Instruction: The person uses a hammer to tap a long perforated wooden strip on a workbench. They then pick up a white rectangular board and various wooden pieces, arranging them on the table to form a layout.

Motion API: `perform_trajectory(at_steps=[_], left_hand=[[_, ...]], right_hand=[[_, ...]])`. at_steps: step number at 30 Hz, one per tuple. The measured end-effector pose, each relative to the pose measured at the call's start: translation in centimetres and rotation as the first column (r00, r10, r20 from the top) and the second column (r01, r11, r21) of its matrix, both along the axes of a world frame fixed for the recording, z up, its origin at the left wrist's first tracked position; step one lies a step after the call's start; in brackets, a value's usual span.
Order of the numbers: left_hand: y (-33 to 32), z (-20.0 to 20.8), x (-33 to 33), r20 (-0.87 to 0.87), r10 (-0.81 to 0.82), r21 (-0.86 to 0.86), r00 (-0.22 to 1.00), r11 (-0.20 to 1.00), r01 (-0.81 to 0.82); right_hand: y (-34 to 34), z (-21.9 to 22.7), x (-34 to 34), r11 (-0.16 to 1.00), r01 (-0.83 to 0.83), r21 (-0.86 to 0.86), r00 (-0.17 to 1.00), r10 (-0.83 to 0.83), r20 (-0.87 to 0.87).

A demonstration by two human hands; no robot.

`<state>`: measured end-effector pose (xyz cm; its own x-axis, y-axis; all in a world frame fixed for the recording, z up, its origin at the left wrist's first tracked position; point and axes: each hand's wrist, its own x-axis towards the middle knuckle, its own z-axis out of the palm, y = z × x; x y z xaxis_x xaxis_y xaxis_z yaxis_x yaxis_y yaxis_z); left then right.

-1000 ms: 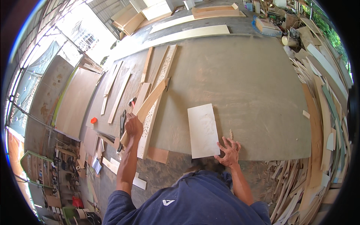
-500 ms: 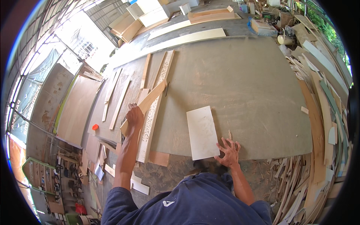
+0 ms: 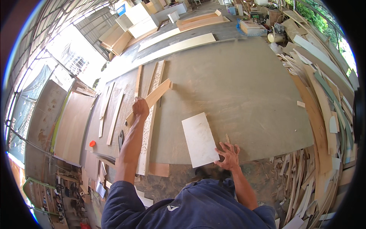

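My left hand [image 3: 140, 107] is closed around a short pale wooden strip [image 3: 158, 93]. The strip slants away to the right, over a long board [image 3: 146, 143] whose face is dotted with many small marks or holes. On the table near me lies a white rectangular panel [image 3: 199, 139]. At its near right edge is my right hand [image 3: 228, 155], fingers spread and bent, with the thumb side by the panel's edge. Whether that hand presses on the panel or only the tabletop, I cannot tell.
The wide grey-brown table [image 3: 236, 87] carries thin wooden strips [image 3: 115, 119] on its left, a dark tool [image 3: 121, 139] and an orange-red object [image 3: 92, 143]. Scrap wood [image 3: 293, 179] is heaped along the right. A long pale board [image 3: 179, 47] lies beyond the far edge.
The whole view has shifted a little. My left hand and the wooden strip have moved slightly away and to the right over the table. The dark tool beside my left forearm now shows.
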<state>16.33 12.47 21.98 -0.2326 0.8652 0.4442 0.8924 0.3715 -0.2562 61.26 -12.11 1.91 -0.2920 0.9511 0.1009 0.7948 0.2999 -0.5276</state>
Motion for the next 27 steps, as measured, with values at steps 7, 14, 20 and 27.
perform_trajectory(at_steps=[7, 14, 20, 27], left_hand=[[1.3, 1.7, 6.2, 0.191, -0.283, -0.067, 0.940, 0.952, 0.300], [-2.2, -1.1, 23.5, 0.648, -0.517, 0.078, 0.559, 0.775, 0.627], [-5.6, -0.9, 27.3, 0.733, -0.442, 0.120, 0.517, 0.833, 0.540], [-12.5, -3.4, 19.8, 0.873, -0.042, -0.158, 0.485, 0.918, 0.364]], right_hand=[[0.1, 0.2, 0.2, 1.000, -0.005, -0.001, 1.000, 0.005, 0.006], [0.1, 0.3, 1.2, 1.000, 0.010, -0.002, 1.000, -0.010, 0.006], [0.3, 0.3, 0.6, 0.997, -0.022, -0.073, 1.000, 0.021, -0.007], [0.6, 0.1, -0.4, 0.999, -0.017, 0.038, 0.999, 0.018, -0.035]])
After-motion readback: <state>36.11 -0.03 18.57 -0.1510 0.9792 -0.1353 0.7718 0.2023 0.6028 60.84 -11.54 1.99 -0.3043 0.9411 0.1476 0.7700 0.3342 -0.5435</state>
